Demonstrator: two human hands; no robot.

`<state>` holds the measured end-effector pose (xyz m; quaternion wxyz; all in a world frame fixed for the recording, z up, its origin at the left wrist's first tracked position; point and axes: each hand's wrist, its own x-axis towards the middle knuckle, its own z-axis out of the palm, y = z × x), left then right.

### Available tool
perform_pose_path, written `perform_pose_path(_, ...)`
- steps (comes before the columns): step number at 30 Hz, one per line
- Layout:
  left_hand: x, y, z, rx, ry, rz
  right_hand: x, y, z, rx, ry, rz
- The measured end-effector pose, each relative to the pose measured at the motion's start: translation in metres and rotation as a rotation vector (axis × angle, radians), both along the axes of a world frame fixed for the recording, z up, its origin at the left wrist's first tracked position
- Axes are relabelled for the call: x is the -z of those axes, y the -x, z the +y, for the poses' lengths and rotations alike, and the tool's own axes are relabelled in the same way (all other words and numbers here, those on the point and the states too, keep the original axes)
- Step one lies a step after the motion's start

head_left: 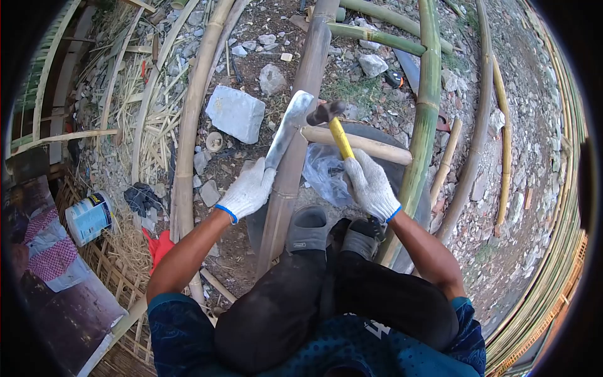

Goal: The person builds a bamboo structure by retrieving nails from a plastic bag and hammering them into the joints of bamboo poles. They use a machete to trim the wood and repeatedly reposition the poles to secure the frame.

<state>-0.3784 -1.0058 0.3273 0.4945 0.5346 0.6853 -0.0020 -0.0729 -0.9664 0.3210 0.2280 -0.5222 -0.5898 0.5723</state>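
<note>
My left hand [247, 188], in a white knit glove with a blue cuff, grips a broad-bladed machete [288, 129]. Its blade points up and away, lying over a thick brown bamboo pole [293, 169]. In the matching glove, my right hand [370, 187] is wrapped round the yellow handle of a hammer [340, 137]. The hammer's dark head is just right of the blade's upper part. Behind the handle, a shorter bamboo crosspiece [377, 147] runs from the brown pole to a green bamboo pole [428, 94]. A clear plastic bag [326, 173] lies below the crosspiece.
A pale stone block [235, 113] sits on the rubble left of the machete. More bamboo poles [200, 119] run lengthwise on both sides. At the left are a paint bucket [88, 217] and a red glove [159, 247]. A tape measure [394, 78] lies at the upper right.
</note>
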Motion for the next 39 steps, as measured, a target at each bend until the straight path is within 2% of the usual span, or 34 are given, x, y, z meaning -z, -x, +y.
perform_pose_path(1,-0.008,-0.011,0.000,-0.066,0.043,-0.041,-0.002,0.008,-0.002,0.100,0.148,0.062)
perform_pose_path(2,-0.012,-0.016,0.000,-0.130,0.082,-0.082,-0.010,0.017,-0.005,0.293,0.539,0.419)
perform_pose_path(5,0.027,-0.012,-0.017,-0.138,-0.030,-0.079,0.008,0.030,-0.013,0.351,0.602,0.465)
perform_pose_path(6,0.019,-0.015,-0.016,-0.161,-0.002,-0.105,0.011,0.032,-0.014,0.294,0.574,0.432)
perform_pose_path(14,-0.016,-0.036,-0.012,-0.453,0.228,-0.441,0.023,0.041,-0.034,0.372,0.798,0.596)
perform_pose_path(19,-0.015,-0.043,-0.015,-0.486,0.186,-0.461,0.023,0.045,-0.031,0.391,0.797,0.624)
perform_pose_path(26,-0.002,-0.052,-0.022,-0.531,0.137,-0.449,0.027,0.056,-0.031,0.468,1.044,0.949)
perform_pose_path(29,0.006,-0.053,-0.037,-0.590,0.110,-0.558,0.014,0.047,-0.029,0.371,0.845,0.730)
perform_pose_path(30,0.007,-0.057,-0.042,-0.629,0.055,-0.546,0.012,0.043,-0.028,0.212,0.567,0.465)
perform_pose_path(33,0.008,-0.059,-0.046,-0.643,-0.172,-0.671,-0.001,0.047,-0.033,-0.005,-0.054,0.054)
perform_pose_path(35,-0.002,-0.086,-0.028,-0.781,-0.473,-0.653,-0.007,0.061,-0.035,-0.140,-0.206,0.034)
perform_pose_path(37,0.001,-0.080,-0.016,-0.850,-0.472,-0.552,-0.019,0.074,-0.032,-0.322,-0.357,0.004)
perform_pose_path(38,0.002,-0.073,-0.017,-0.924,-0.453,-0.586,-0.027,0.069,-0.020,-0.401,-0.332,0.105)
perform_pose_path(39,0.001,-0.065,-0.017,-0.995,-0.435,-0.621,-0.018,0.069,-0.002,-0.407,-0.483,0.180)
